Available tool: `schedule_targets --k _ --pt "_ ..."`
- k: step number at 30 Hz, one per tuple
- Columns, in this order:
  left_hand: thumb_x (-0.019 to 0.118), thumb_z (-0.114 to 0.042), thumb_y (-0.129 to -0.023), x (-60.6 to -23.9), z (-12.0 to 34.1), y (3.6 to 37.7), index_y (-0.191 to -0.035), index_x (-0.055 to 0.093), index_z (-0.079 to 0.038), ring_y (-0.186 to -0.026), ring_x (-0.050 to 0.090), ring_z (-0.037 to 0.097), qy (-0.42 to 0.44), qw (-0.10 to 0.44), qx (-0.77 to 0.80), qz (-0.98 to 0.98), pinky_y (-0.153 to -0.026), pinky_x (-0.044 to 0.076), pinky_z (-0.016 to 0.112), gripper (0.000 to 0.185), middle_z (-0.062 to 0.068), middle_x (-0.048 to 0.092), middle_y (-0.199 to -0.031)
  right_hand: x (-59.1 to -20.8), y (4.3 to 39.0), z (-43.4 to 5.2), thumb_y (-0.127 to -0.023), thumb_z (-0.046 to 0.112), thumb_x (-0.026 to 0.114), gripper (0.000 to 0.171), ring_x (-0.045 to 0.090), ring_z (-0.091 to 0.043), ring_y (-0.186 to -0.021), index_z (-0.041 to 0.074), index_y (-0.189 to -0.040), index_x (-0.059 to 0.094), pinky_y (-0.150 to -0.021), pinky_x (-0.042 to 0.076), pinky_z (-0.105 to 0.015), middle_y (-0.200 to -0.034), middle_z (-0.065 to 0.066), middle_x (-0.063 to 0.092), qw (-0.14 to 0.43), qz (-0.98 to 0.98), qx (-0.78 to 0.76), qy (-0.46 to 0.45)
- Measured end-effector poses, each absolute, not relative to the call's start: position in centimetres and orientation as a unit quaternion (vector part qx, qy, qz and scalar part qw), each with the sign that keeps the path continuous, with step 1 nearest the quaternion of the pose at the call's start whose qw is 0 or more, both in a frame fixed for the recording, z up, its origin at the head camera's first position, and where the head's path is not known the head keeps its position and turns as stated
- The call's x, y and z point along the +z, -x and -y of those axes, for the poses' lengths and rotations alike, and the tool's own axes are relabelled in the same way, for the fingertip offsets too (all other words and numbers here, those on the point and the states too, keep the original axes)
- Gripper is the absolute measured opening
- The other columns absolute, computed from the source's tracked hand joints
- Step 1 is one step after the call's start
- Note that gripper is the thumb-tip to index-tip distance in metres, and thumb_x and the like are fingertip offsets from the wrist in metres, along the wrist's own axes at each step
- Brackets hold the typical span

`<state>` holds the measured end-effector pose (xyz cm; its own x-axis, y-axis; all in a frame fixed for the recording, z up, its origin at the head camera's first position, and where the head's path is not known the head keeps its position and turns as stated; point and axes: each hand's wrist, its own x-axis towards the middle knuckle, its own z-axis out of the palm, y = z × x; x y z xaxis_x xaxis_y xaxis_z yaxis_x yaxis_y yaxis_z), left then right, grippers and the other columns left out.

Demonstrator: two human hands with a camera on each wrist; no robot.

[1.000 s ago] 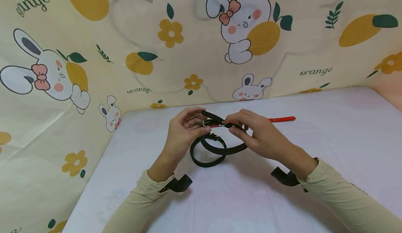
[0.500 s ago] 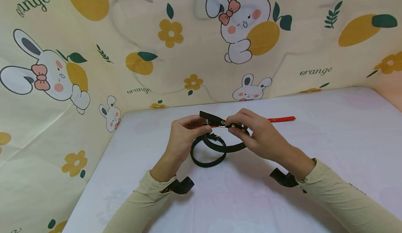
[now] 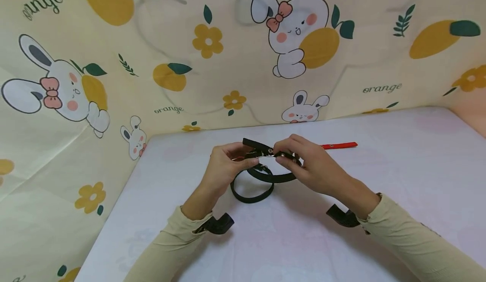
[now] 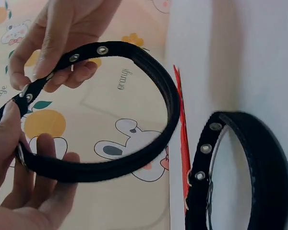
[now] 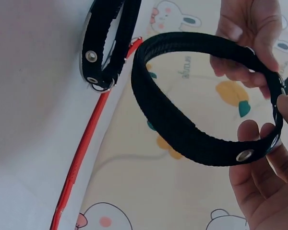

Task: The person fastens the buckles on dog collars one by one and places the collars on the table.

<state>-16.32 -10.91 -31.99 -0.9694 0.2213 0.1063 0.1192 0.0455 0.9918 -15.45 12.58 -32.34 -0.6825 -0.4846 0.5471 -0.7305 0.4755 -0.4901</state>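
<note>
While the left hand (image 3: 228,164) pinches one side of a black strap (image 3: 279,179), thumb and fingers nearly closed, the right hand (image 3: 309,161) grips its eyeleted stretch just as tightly, above the pale bench (image 3: 265,244). A second black loop (image 3: 249,199) (eyeleted too) rests below, near a red strap (image 3: 339,146).

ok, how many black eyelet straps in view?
2: the held strap, gripped by left hand and right hand; the second strap, on the white table, partly behind it in the head view. More behind the hands might not show.
</note>
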Motion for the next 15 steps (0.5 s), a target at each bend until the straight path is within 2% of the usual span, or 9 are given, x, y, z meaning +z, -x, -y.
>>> schedule_targets --k 5,10,15 --pt "0.076 0.004 -0.083 -32.1 10.4 16.2 -0.112 0.071 0.004 -0.096 0.070 0.014 -0.126 0.035 0.665 -0.735 -0.094 0.056 0.036 0.030 0.016 0.074 -0.108 -32.7 15.5 -12.4 -0.094 0.019 0.070 0.018 0.053 -0.001 -0.088 0.025 -0.108 0.061 -0.073 0.046 -0.020 -0.099 0.015 0.059 0.158 0.844 0.380 -0.344" --pt "0.074 0.002 -0.085 -32.2 9.9 15.9 -0.114 0.071 0.000 -0.104 0.067 0.016 -0.117 0.037 0.643 -0.756 -0.097 0.054 0.036 0.029 0.016 0.072 -0.113 -32.8 15.2 -11.9 -0.094 0.024 0.070 0.013 0.055 -0.003 -0.087 0.025 -0.102 0.060 -0.074 0.047 -0.023 -0.098 0.015 0.060 0.139 0.853 0.393 -0.314" --pt "0.078 0.000 -0.083 -32.4 9.7 15.7 -0.111 0.072 -0.001 -0.095 0.067 0.016 -0.125 0.039 0.639 -0.758 -0.087 0.053 0.031 0.029 0.014 0.073 -0.109 -32.9 15.1 -11.7 -0.094 0.028 0.070 0.017 0.055 -0.005 -0.081 0.023 -0.108 0.061 -0.067 0.046 -0.023 -0.089 0.012 0.060 0.136 0.854 0.404 -0.297"
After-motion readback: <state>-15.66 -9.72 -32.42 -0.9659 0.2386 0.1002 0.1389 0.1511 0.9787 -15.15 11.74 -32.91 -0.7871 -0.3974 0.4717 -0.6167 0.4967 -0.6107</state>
